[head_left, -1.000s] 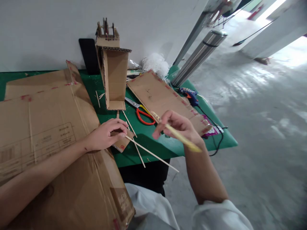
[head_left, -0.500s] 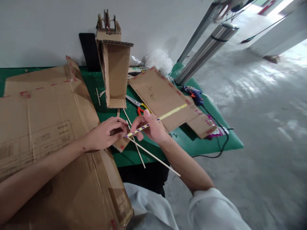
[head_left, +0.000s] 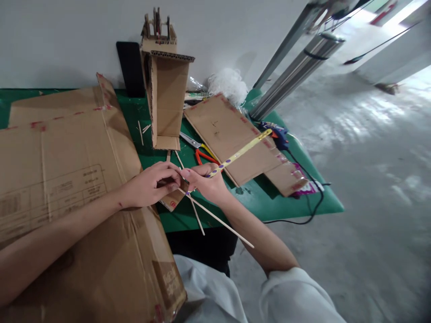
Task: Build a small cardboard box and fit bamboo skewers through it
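Note:
My left hand is closed, its fingertips pinching the end of a thin wooden stick that slants down to the right. My right hand wraps around a slim yellow strip with purple dots; I cannot tell exactly what it is. Its near end crosses close to the stick's held end, and its far end points up to the right. My right thumb is at my left fingertips. A second wooden stick lies beneath, partly hidden by my hands, by a small cardboard piece.
A tall cardboard structure stands behind my hands. Scissors with red and yellow handles lie beside a flat cardboard panel. A blue glue gun with a cord is at the right. A large carton covers the left of the green table.
My right hand has turned, its thumb coming down toward my left fingertips. The yellow strip's far end has swung up and right. My left hand still holds the stick.

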Action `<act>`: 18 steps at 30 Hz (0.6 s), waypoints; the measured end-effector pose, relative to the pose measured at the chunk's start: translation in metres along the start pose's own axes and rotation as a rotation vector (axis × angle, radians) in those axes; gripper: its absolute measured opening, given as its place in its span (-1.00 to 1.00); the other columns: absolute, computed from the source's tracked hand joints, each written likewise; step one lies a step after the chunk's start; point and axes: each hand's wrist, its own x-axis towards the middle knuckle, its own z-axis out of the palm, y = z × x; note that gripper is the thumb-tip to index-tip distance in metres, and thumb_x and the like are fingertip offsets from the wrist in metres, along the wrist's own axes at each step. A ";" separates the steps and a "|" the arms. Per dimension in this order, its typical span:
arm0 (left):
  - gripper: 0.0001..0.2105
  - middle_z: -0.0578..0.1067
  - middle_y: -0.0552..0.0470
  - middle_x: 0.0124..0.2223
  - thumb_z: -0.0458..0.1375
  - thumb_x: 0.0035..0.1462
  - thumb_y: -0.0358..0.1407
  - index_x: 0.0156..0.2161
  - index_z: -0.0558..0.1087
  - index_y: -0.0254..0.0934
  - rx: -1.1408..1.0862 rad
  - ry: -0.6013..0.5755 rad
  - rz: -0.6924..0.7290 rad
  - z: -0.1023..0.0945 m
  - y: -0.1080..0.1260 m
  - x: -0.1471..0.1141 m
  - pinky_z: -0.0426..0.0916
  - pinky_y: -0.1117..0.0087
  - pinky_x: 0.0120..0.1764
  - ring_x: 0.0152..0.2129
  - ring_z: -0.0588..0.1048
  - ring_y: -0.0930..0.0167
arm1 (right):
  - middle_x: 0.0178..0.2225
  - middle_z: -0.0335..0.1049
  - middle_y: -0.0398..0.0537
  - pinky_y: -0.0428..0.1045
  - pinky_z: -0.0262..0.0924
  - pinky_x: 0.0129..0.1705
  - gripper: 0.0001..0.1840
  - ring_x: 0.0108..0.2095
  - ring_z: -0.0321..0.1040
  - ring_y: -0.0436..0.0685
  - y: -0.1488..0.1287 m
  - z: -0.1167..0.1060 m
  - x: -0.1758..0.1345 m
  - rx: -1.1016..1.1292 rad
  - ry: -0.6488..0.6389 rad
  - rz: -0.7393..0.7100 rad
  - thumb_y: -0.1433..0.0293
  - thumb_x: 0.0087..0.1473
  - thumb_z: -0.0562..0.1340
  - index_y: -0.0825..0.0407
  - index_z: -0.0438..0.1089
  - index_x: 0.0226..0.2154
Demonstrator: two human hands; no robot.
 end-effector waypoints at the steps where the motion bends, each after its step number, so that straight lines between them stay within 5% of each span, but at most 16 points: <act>1: -0.86 0.47 -0.02 -0.01 0.07 0.37 -0.29 -0.14 0.48 -0.20 0.000 -0.002 -0.002 0.000 0.000 0.000 0.34 0.24 0.10 -0.01 0.44 0.35 | -0.76 0.24 -0.15 -0.10 0.01 -0.62 -0.34 -0.69 0.10 -0.08 0.001 0.000 0.000 -0.015 0.009 0.007 -0.08 0.08 0.30 0.06 0.35 -0.77; 18: -0.87 0.47 -0.02 -0.03 0.05 0.39 -0.28 -0.16 0.44 -0.21 0.055 0.011 0.024 0.001 0.000 0.000 0.34 0.21 0.07 -0.03 0.43 0.34 | -0.74 0.27 -0.16 -0.11 0.07 -0.59 -0.36 -0.65 0.18 -0.07 0.007 0.002 0.001 -0.030 0.039 -0.019 -0.01 0.15 0.26 0.05 0.29 -0.76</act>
